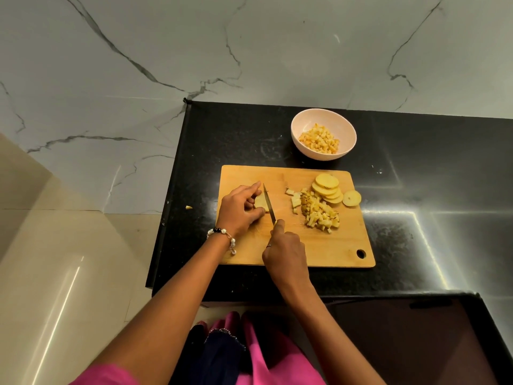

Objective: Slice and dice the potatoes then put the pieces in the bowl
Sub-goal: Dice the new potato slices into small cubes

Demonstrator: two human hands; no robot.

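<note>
Yellow potato (260, 202) under left grip (241, 209)

The cutting board (319, 245) is pale wood, matt, with fine knife marks in its grain. The counter (416, 218) under it is black speckled stone, polished enough to throw back bright streaks of light. The wall (249, 51) behind is grey-white marble with dark veins and a soft sheen; the cream floor tiles (55, 273) are glossy. The bowl (297, 134) looks like smooth pinkish-white plastic, though it could be ceramic. The knife (268, 202) has a bright metal blade. The potato slices (329, 190) show moist, smooth cut faces. The bracelet (222, 236) carries shiny beads, pearly and black. The pink garment (266, 357) is cloth.
</note>
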